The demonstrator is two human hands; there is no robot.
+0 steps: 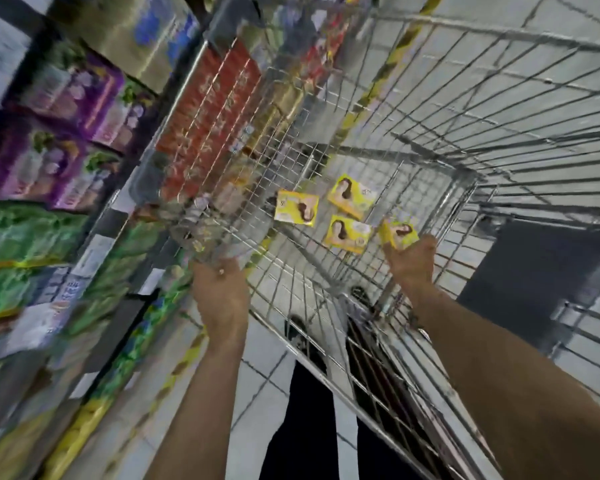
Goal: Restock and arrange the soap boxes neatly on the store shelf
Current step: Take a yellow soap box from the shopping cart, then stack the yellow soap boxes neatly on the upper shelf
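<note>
**Entry 1, left grip [219,289].** Fingers curled over the near rim of the wire cart [257,150], holding it. Blur hides how firm the hold is. Hazard: weight leaned on this rim could roll or tilt the cart toward the shelf.

**Entry 2, right grip [413,259].** Reaches down inside the cart and is closed round 1 yellow soap box [397,232], taken by its near edge. Hazard: an edge hold may let the carton slip and dent, and the wrist could snag on wire when lifting out.

**Entry 3, loose soap boxes [347,229].** 3 in all, lying flat on the cart floor just beyond and left of the right grip, apart from each other and at differing angles. Hazard: a careless reach could scatter them.

**Entry 4, shelf [90,251].** Left of and beyond the left grip, holding green, purple and red packs, heavily blurred. Hazard: no yellow row can be made out, so misplacement is possible.
</note>
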